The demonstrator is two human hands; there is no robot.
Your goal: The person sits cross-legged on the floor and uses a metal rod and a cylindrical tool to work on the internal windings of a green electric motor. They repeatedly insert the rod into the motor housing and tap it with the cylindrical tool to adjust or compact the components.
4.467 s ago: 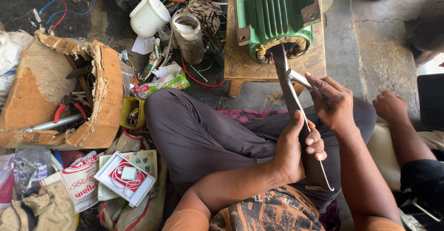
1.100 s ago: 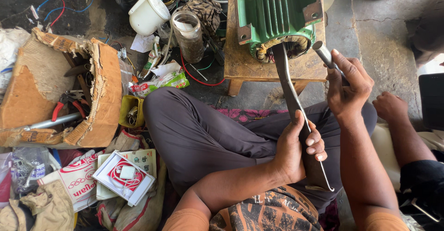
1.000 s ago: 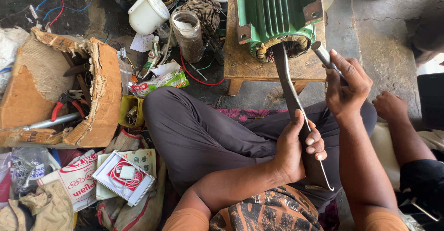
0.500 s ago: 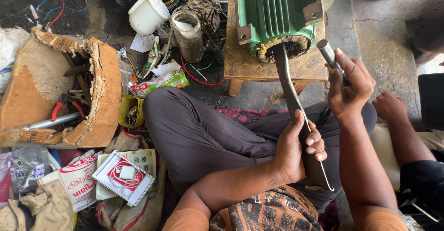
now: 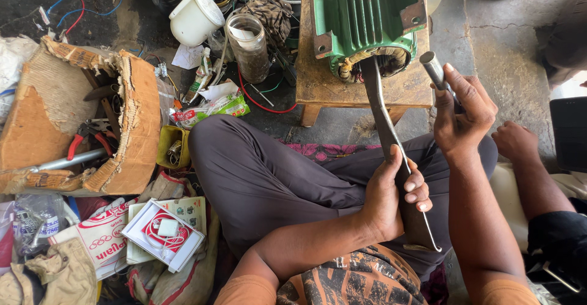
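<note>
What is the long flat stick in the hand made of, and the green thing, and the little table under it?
The long flat bar looks like dull grey metal, worn and smooth, gripped by the left hand. The green motor housing seems painted cast metal: ribbed, with chipped edges. The small stool looks like bare, stained wood. The right hand holds a shiny metal rod.

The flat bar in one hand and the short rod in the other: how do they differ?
The flat bar is long, dark and wide; the short rod is round and silvery. The left hand holds the bar with its tip at the green motor; the right hand holds the rod clear of it. Both look metal.
</note>
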